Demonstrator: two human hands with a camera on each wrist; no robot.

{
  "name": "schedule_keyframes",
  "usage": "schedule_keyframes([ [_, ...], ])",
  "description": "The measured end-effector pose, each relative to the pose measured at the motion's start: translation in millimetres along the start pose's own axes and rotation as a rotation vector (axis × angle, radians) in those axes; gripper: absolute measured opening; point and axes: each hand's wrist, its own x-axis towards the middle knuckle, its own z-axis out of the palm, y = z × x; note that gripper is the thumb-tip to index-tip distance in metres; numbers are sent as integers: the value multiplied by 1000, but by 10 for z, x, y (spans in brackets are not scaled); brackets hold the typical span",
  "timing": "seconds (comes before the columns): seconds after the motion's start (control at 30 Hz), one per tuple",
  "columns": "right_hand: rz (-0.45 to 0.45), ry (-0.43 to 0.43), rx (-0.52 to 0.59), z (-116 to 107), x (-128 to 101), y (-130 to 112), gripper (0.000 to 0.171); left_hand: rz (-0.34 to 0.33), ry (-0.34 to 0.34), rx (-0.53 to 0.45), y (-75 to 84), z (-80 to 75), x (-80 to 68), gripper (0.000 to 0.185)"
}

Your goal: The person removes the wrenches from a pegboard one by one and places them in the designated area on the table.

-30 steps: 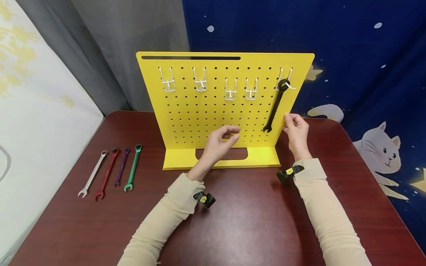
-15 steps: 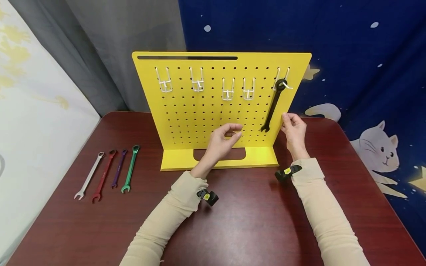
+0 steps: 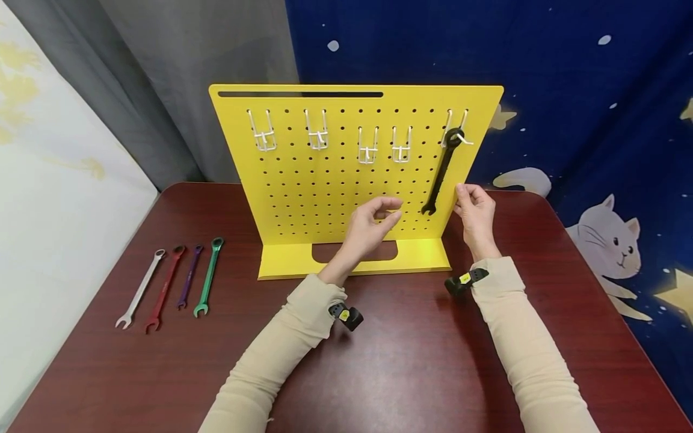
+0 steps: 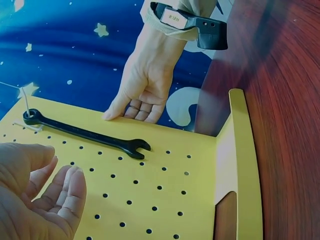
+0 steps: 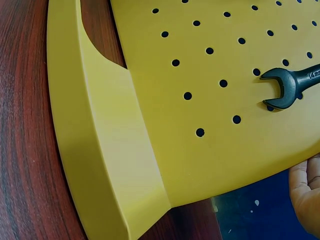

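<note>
From the head view, I can see the left hand (image 3: 372, 225) has drifted a little rightward, nearer the black wrench (image 3: 441, 174); its fingers are curved and hold nothing. The wrench itself has stayed put, hanging by its ring end from a white hook (image 3: 467, 142) at the right of the yellow board (image 3: 303, 165). I take that to mean it needs no support. The right hand (image 3: 476, 215) keeps its grip on the board's right edge, likely for steadiness. Off to the left on the bench (image 3: 390, 373) lie a silver wrench (image 3: 142, 288), a red wrench (image 3: 165, 287), a purple wrench (image 3: 190, 276) and a green wrench (image 3: 209, 276), side by side. The left forearm reaches across in front of the board's base.

From the left wrist, thumb and fingers stand apart, near the wrench but not touching it; beyond, the right thumb meets the board's edge.

From the right wrist, the wrench's forked end lies over the holes, and only part of the right hand shows at the edge, its thumb out of sight
</note>
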Motion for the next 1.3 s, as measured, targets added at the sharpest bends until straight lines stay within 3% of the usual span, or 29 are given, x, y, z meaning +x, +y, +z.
schedule_keyframes([
  [0.5, -2, -6, -13, -7, 8, -1, 12, 10, -24, -28, 9, 127, 104, 27],
  [0.73, -6, -6, -10, -1, 12, 6, 12, 15, -18, 7, 45, 189, 160, 28],
  [1.3, 4, -7, 9, -4, 19, 13, 10, 42, 24, -107, 50, 352, 341, 30],
])
